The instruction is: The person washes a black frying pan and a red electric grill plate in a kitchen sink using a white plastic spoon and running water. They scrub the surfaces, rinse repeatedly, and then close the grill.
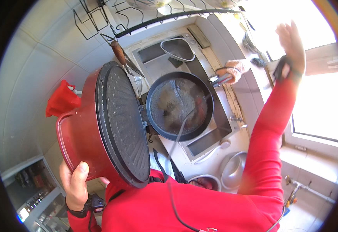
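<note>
My left hand (77, 181) grips the handle of the red upper half (82, 136) of an electric griddle, whose dark ribbed plate (125, 121) stands raised, roughly upright. The hinged lower pan (180, 105) rests over the sink, with murky liquid and some foam in it. My right hand (291, 37) is lifted towards the bright window, fingers extended and nothing visible in them. Below that hand, a metal tap (219, 79) with a pinkish cloth (234, 71) around it points at the pan.
Under the pan is a steel sink (192, 149) with a white-rimmed strainer basket (178, 49). A wooden-handled utensil (118, 52) hangs by the tiled wall, near a black wire rack (169, 18). A metal bowl (234, 171) and another container (205, 182) stand near my body. A red bag (61, 100) is at left.
</note>
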### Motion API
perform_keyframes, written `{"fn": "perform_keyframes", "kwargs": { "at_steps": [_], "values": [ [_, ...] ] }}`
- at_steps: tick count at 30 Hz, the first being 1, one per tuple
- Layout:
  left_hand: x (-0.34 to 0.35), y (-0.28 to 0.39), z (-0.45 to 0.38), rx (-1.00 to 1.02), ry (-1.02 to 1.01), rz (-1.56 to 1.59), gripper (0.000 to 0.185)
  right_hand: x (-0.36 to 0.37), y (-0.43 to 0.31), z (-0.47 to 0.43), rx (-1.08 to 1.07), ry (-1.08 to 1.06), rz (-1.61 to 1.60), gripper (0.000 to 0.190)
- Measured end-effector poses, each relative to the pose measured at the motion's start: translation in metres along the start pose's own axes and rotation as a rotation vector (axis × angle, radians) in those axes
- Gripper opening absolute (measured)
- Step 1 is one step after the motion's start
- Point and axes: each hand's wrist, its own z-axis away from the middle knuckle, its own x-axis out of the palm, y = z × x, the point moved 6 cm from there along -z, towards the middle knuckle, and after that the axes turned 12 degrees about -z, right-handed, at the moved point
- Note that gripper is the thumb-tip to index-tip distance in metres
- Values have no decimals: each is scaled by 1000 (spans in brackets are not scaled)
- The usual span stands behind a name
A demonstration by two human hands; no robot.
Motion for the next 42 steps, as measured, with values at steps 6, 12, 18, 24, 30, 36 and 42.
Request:
{"fn": "perform_keyframes", "kwargs": {
  "at_steps": [6, 12, 18, 24, 30, 36, 42],
  "values": [
    [0, 2, -8, 71, -204, 28, 35, 53, 47, 236, 216, -501, -173, 44],
    [-4, 2, -13, 121, -274, -18, 33, 35, 293, 323, 859, 190, -253, 38],
    [-10, 1, -10, 118, -289, -12, 34, 62, 413, 278, 181, 253, 845, 59],
    [-13, -3, -10, 84, -223, -37, 38, 131, 416, 281, 55, -255, 1064, 71],
    [-17, -8, -8, 11, -211, 6, 41, 140, 397, 284, 123, -240, 1131, 71],
    [-21, -10, -8, -34, -171, 13, 42, 148, 395, 288, 196, -590, 1242, 72],
    [-19, -5, -11, 10, -203, -50, 43, 158, 388, 286, -49, -622, 1158, 73]
  ]
}}
